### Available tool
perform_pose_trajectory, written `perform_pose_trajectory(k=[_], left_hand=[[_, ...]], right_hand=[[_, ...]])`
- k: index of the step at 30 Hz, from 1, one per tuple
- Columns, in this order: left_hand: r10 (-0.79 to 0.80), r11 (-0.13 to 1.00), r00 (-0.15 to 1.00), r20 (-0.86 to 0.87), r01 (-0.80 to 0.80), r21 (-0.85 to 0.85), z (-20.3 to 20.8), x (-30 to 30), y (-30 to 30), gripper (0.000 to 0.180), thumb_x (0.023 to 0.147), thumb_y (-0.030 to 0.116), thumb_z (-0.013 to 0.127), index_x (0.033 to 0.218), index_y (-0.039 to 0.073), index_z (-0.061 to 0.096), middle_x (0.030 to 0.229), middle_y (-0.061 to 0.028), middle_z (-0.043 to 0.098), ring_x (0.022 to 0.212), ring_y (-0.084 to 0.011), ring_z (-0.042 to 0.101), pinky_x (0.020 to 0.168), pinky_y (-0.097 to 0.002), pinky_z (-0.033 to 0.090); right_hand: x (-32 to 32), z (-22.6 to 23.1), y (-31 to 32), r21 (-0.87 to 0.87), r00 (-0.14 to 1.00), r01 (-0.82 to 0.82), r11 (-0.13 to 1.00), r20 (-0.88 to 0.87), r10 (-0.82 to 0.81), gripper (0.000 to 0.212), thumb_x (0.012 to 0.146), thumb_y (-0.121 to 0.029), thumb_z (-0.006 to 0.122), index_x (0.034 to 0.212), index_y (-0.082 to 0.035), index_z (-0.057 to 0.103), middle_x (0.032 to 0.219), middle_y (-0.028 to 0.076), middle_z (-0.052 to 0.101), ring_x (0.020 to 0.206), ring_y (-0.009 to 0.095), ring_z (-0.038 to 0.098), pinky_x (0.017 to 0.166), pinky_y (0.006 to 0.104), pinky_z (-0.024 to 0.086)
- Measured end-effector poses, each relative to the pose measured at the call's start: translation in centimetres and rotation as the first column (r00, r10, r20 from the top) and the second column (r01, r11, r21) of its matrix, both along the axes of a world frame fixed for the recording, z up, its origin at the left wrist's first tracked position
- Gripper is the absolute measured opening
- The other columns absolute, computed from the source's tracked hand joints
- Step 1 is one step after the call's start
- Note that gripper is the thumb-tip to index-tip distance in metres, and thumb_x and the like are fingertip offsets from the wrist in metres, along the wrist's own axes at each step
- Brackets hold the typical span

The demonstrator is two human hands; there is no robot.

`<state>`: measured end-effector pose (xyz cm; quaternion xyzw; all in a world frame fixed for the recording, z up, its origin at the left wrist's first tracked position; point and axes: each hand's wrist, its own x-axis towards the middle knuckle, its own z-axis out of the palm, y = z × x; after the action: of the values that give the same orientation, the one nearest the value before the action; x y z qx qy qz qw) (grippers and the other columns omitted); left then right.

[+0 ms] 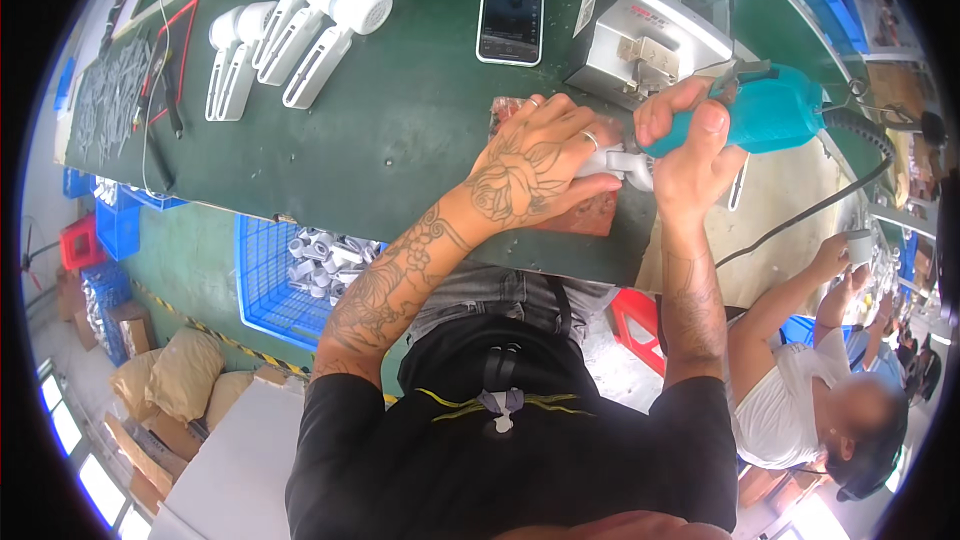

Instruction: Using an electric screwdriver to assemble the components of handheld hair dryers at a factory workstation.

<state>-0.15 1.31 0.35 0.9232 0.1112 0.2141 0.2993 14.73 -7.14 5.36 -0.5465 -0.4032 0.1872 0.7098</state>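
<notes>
My right hand (690, 155) is closed round a teal electric screwdriver (785, 112) with a black coiled cord; its tip end points left, toward the part under my left hand. My left hand (535, 160) presses down on a white plastic part (632, 169) and grips it. That part lies over a reddish-brown mat (585, 217) at the bench edge, and my fingers hide most of it. Several white hair-dryer-shaped housings (318, 65) with slotted handles lie on the green bench (400, 140), to the left of my hands.
A phone (511, 15) and a grey metal box machine (650, 25) stand at the back. Small grey strips (108, 95) and pliers (172, 110) lie far left. Below the bench is a blue basket (262, 285) of white parts. A co-worker (790, 380) sits at right.
</notes>
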Motion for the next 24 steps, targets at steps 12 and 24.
perform_pose_trajectory(k=[12,24], left_hand=[[0.044,0.999,0.993,0.107,-0.046,0.015,-0.2,0.2,-0.2,0.041,0.087,0.042,0.075,0.114,0.011,0.07,0.108,-0.0078,0.066,0.104,-0.0307,0.06,0.094,-0.0467,0.046],[0.015,1.0,0.991,0.133,-0.014,-0.013,0.0,0.3,-0.2,0.027,0.093,0.025,0.066,0.117,0.014,0.068,0.111,-0.0079,0.067,0.102,-0.0316,0.06,0.094,-0.0461,0.045]], right_hand=[[0.7,1.7,0.4,-0.061,0.993,0.103,0.993,0.066,-0.099,0.06,0.101,-0.054,0.058,0.107,0.006,0.055,0.071,0.009,0.056,0.064,0.022,0.057,0.059,0.0343,0.047],[2.9,1.6,3.7,0.036,0.937,0.233,0.972,0.26,-0.234,0.048,0.106,-0.044,0.052,0.1,0.003,0.057,0.07,0.008,0.058,0.067,0.02,0.06,0.062,0.0323,0.048]])
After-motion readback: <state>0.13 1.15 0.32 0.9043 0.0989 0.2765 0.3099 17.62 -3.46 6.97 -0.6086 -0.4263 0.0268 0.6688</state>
